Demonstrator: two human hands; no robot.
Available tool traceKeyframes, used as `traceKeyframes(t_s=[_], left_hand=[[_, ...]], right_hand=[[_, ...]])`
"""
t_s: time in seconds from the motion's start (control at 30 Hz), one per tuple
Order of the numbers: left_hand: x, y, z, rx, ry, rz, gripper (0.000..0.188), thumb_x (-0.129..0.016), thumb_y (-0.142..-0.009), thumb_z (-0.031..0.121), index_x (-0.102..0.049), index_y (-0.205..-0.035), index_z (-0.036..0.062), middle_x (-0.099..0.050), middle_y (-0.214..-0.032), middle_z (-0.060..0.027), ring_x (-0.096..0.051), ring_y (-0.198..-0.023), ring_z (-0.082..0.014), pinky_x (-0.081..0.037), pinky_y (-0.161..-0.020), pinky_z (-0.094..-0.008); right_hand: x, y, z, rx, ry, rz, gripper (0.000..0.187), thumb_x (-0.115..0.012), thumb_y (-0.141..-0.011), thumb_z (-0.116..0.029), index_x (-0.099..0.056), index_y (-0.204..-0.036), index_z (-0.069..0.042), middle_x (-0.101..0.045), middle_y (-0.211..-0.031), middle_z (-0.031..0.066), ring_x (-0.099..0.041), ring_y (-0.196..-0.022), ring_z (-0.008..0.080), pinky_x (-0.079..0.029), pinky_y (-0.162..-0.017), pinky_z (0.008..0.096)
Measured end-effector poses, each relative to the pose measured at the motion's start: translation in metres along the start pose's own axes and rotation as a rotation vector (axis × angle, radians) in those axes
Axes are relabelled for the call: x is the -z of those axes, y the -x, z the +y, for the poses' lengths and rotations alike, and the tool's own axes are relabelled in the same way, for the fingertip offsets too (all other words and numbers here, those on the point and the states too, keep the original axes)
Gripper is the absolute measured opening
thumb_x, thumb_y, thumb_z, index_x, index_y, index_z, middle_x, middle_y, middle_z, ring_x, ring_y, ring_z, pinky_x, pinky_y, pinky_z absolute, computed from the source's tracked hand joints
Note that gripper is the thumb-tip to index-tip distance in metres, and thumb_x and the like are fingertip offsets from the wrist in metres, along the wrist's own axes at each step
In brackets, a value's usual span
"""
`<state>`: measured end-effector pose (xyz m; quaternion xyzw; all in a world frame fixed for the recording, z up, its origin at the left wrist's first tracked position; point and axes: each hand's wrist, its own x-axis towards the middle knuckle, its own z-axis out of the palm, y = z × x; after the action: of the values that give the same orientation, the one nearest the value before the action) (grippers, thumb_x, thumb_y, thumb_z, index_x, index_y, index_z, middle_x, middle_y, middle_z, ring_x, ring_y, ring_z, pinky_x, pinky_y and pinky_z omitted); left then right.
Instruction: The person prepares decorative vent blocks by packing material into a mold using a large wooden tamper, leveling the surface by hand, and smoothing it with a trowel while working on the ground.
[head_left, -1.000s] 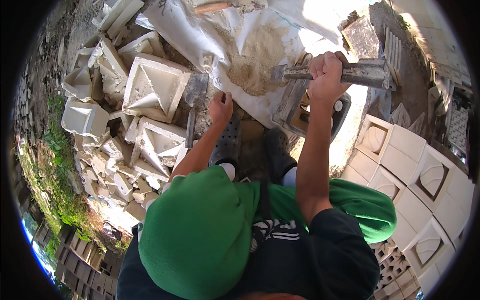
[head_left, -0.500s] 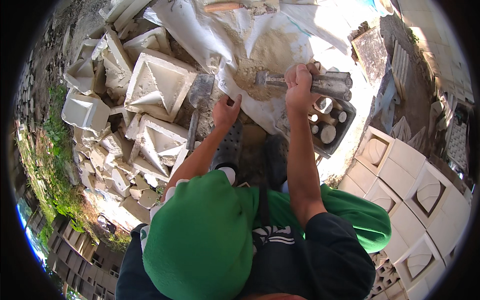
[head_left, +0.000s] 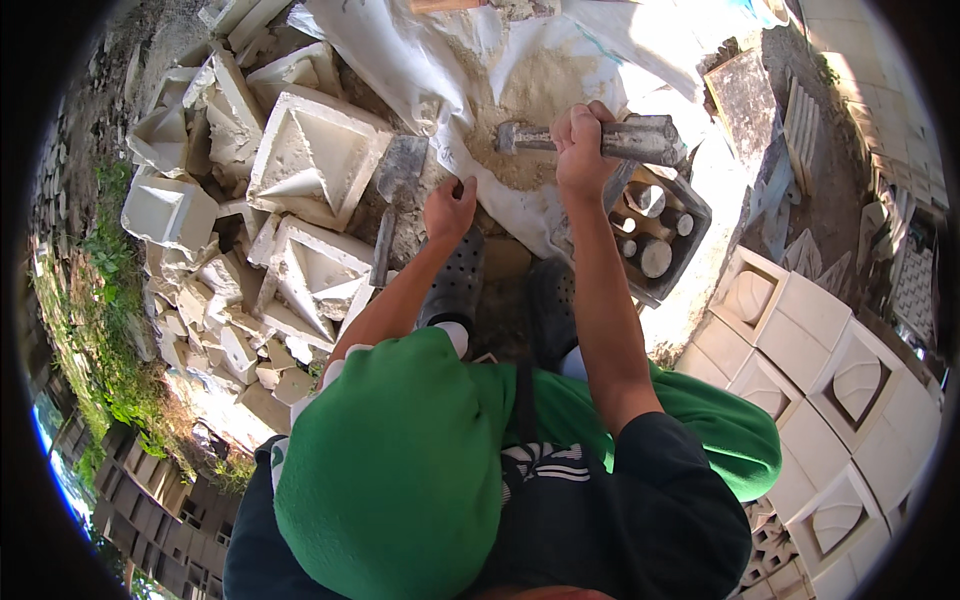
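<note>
With the fingers of the right hand (head_left: pixel 584 155) wrapped round the grey tool (head_left: pixel 648 138) over the sandy white sheet (head_left: pixel 400 62), a firm, level grip seems best, with the left hand (head_left: pixel 449 212) clear, though I cannot tell whether its curled fingers pinch anything.
</note>
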<state>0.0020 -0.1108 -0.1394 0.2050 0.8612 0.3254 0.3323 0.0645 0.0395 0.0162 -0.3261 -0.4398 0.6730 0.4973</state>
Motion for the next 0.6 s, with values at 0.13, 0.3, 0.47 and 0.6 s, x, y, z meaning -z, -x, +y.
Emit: traceKeyframes(t_s=[0.13,0.3,0.47,0.6], left_hand=[[0.005,0.0,-0.003,0.018,0.0,-0.021,0.042,-0.059,-0.082,0.043,-0.059,-0.073,0.0017,-0.061,-0.067,-0.0146,-0.058,-0.065,-0.0351,-0.044,-0.063,-0.0433],[0.006,0.001,-0.001,0.004,0.005,0.003,0.042,-0.058,-0.082,0.043,-0.058,-0.073,0.0016,-0.061,-0.068,-0.0151,-0.058,-0.066,-0.0355,-0.044,-0.064,-0.0436],[0.003,0.001,0.004,-0.004,0.05,0.002,0.042,-0.058,-0.082,0.043,-0.058,-0.073,0.0015,-0.061,-0.068,-0.0154,-0.059,-0.066,-0.0354,-0.044,-0.064,-0.0434],[0.001,0.001,-0.012,0.004,0.023,-0.003,0.042,-0.058,-0.082,0.043,-0.059,-0.073,0.002,-0.061,-0.068,-0.0156,-0.059,-0.067,-0.0353,-0.045,-0.064,-0.0437]], right_hand=[[-0.014,0.003,-0.026,-0.054,0.006,-0.007,0.029,-0.052,-0.082,-0.005,-0.034,-0.06,-0.01,-0.034,-0.054,-0.003,-0.031,-0.048,0.0065,-0.025,-0.045,0.0241],[-0.05,0.028,-0.09,0.043,0.15,-0.007,0.03,-0.045,-0.08,-0.003,-0.028,-0.057,-0.012,-0.027,-0.048,-0.0012,-0.024,-0.042,0.0088,-0.024,-0.043,0.0257],[-0.018,0.008,0.009,0.087,0.288,-0.005,0.031,-0.049,-0.081,-0.004,-0.029,-0.059,-0.01,-0.029,-0.052,-0.0025,-0.028,-0.045,0.0077,-0.024,-0.044,0.0247],[-0.03,0.008,-0.009,0.008,0.252,-0.028,0.031,-0.05,-0.081,-0.005,-0.029,-0.059,-0.009,-0.03,-0.053,-0.0028,-0.029,-0.046,0.0071,-0.024,-0.044,0.0243]])
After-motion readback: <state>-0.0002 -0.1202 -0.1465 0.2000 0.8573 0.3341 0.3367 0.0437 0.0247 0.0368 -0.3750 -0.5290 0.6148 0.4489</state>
